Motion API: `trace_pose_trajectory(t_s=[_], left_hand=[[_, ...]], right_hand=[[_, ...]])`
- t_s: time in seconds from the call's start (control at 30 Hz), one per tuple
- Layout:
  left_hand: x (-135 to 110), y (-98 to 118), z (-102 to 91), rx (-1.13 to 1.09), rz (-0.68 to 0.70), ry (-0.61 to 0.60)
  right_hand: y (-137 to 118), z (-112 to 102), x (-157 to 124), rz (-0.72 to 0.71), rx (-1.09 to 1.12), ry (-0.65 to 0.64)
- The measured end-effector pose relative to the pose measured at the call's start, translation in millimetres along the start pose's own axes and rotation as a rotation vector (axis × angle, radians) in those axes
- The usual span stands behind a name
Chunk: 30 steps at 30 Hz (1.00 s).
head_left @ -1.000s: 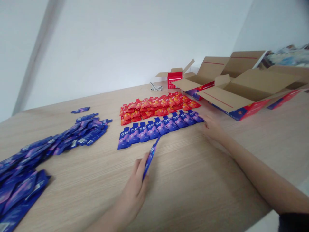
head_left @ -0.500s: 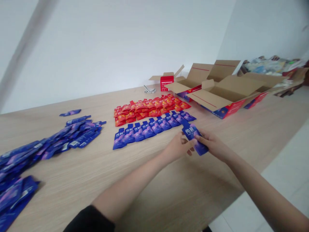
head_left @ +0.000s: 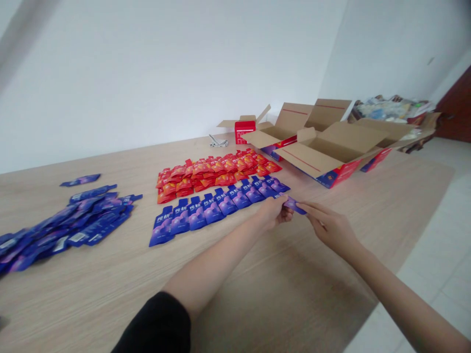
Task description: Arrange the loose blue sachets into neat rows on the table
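In the head view, a blue-purple sachet (head_left: 294, 205) is pinched between the fingertips of the left hand (head_left: 271, 212) and the right hand (head_left: 330, 228), one end in each hand. Earlier it was shown flat with its face visible; now it is turned almost edge-on. It is held over the wooden table (head_left: 91, 299), just beside the right end of a row of blue sachets (head_left: 217, 208), with orange-red sachets (head_left: 209, 174) farther away.

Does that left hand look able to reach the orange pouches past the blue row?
Probably yes: the left hand sits just before the blue row, and those flat pouches wouldn't block it reaching the orange pouches.
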<state>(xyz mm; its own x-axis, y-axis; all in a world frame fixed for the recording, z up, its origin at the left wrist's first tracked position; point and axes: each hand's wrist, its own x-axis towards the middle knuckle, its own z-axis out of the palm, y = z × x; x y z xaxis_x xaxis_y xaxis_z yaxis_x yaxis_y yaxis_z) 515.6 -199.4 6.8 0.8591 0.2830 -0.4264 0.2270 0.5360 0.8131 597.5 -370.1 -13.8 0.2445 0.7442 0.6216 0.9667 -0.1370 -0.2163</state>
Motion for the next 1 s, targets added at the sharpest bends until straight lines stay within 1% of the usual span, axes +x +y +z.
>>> trace_pose_trajectory(t_s=[0.03, 0.07, 0.13, 0.2, 0.23, 0.27, 0.33, 0.37, 0.4, 0.43, 0.5, 0.57, 0.8, 1.0], left_hand=[[7, 3, -0.4, 0.135, 0.05, 0.01], [13, 6, -1.8, 0.308, 0.128, 0.034], [27, 12, -6.8, 0.66, 0.324, 0.117], [39, 13, -13.7, 0.865, 0.491, 0.184], [46, 11, -17.3, 0.943, 0.562, 0.199], [52, 9, -20.8, 1.085, 0.647, 0.215], [65, 2, -26.8, 1.454, 0.806, 0.26], [71, -3, -29.2, 1.626, 0.856, 0.29], [77, -6, -30.9, 1.752, 0.876, 0.322], [82, -9, -32.2, 1.813, 0.871, 0.347], [88, -13, -33.3, 1.854, 0.856, 0.368], [91, -14, -33.3, 1.858, 0.854, 0.363], [91, -12, -35.3, 1.83, 0.865, 0.332], [92, -13, -34.7, 1.781, 0.861, 0.327]], right_hand=[[12, 4, 3, 0.001, -0.012, 0.055], [24, 8, 6, 0.016, -0.029, 0.119], [51, 17, 13, 0.057, -0.091, 0.24], [77, 28, 21, 0.083, -0.156, 0.289], [88, 34, 25, 0.085, -0.178, 0.285], [99, 41, 29, 0.076, -0.19, 0.266], [115, 53, 35, 0.053, -0.201, 0.217], [122, 59, 38, 0.045, -0.206, 0.197], [127, 64, 40, 0.043, -0.217, 0.18], [130, 68, 42, 0.044, -0.229, 0.164], [135, 74, 45, 0.049, -0.251, 0.128], [137, 78, 49, 0.044, -0.258, 0.078], [137, 91, 64, -0.03, -0.221, -0.115], [138, 93, 64, -0.008, -0.223, -0.159]])
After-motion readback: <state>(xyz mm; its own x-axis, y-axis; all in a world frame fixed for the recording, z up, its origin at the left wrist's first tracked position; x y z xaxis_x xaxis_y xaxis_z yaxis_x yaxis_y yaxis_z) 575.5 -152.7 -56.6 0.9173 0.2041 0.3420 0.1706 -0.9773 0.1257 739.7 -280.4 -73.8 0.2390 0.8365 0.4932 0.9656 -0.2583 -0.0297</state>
